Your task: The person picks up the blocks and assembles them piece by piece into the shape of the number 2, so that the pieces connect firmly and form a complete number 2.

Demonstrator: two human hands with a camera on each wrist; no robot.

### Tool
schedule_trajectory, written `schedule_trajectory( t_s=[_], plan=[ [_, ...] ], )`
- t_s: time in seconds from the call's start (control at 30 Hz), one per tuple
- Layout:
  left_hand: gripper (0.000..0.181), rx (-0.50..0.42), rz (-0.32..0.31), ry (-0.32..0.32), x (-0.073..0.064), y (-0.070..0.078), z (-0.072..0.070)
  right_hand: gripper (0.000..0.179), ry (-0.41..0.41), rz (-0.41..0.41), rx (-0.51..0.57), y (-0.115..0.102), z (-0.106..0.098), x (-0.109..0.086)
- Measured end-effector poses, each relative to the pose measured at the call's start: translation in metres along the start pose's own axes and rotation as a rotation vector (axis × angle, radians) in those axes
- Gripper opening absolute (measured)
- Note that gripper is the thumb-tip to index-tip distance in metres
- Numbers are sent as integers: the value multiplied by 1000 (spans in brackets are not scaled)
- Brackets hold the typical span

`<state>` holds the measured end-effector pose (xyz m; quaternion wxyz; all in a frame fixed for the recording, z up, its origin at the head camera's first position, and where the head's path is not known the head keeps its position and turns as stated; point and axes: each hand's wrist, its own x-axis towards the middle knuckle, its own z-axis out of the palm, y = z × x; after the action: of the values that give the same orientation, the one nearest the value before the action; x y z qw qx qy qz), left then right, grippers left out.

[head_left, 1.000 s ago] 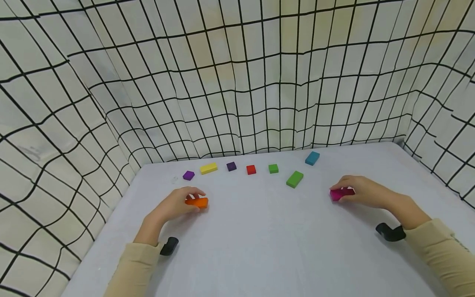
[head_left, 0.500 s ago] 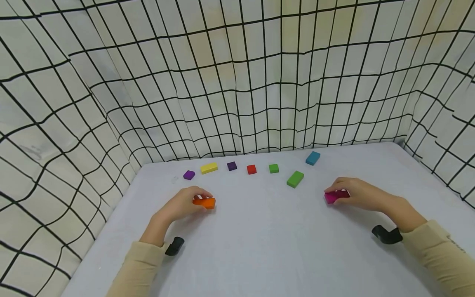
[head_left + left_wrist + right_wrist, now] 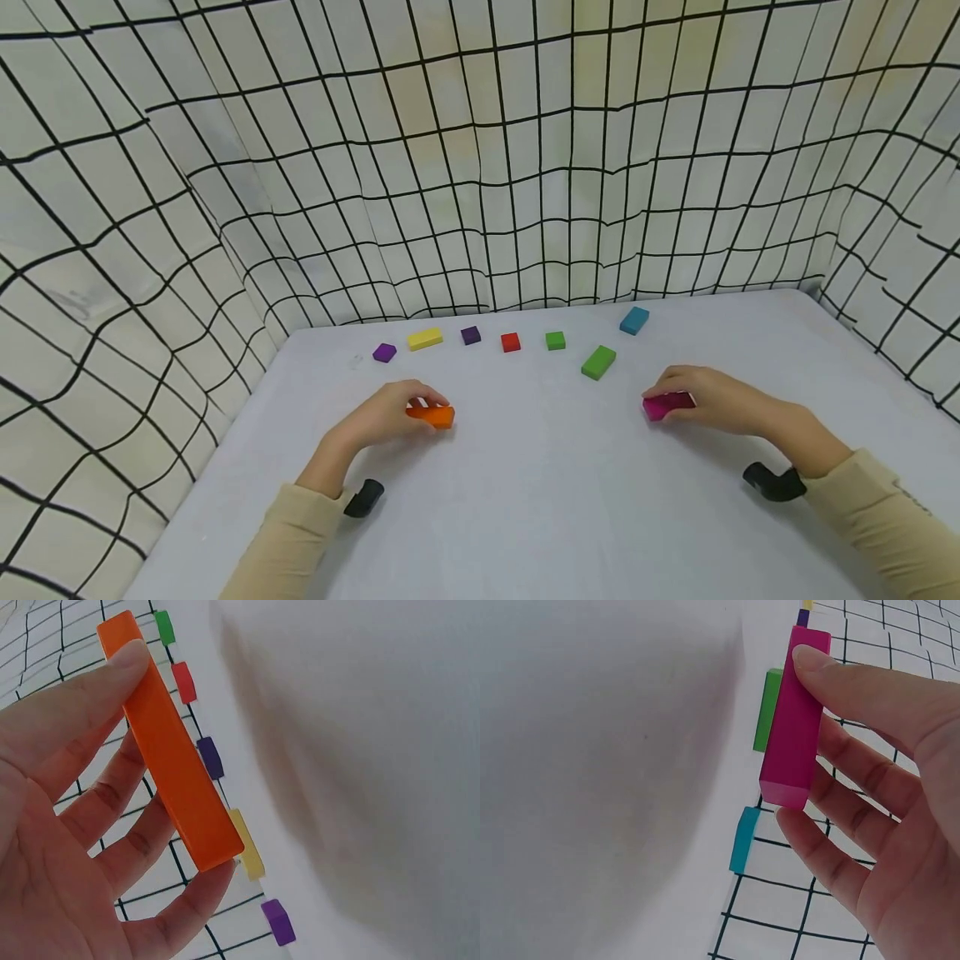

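My left hand [image 3: 392,417] holds an orange rectangular block [image 3: 176,765] between thumb and fingers. In the left wrist view the thumb lies on the block's flat face near one end, and the little finger touches the other end. On the right, my right hand [image 3: 716,400] grips a magenta rectangular block [image 3: 795,724] in the same way, thumb on its face and fingers behind it. Each block casts a soft shadow on the white table [image 3: 525,500]. The hands are apart, with the block ends pointing toward each other.
Along the table's back lie a purple block [image 3: 385,353], yellow block [image 3: 425,338], dark purple block [image 3: 470,335], red block [image 3: 511,342], small green block [image 3: 555,340], longer green block [image 3: 598,362] and blue block [image 3: 634,321]. Black netting [image 3: 480,183] over white walls surrounds the table.
My left hand has moved right with the orange block, and my right hand has moved left with the magenta block, narrowing the gap between them. The blocks at the back stay put.
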<state>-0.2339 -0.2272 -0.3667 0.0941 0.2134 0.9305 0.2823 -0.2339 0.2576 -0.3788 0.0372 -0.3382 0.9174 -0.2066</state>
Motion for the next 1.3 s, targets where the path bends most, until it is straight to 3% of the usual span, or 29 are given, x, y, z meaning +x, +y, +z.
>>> schedule_trajectory(
  t_s=[0.17, 0.43, 0.67, 0.9, 1.3],
  plan=[
    [31, -19, -5, -10, 1, 8, 5, 35, 14, -36, -4, -5, 3, 3],
    [29, -46, -56, 28, 1, 18, 16, 35, 10, -46, 29, -12, 10, 6],
    [29, -69, -44, 20, 3, 26, 28, 36, -10, -22, 45, -15, 18, 4],
    [31, -59, -17, 5, 5, 37, 34, 36, -14, -41, 30, -21, 23, 8],
    [31, -19, -26, 10, 10, 53, 47, 36, -10, -71, -1, -34, 27, 16]
  ],
)
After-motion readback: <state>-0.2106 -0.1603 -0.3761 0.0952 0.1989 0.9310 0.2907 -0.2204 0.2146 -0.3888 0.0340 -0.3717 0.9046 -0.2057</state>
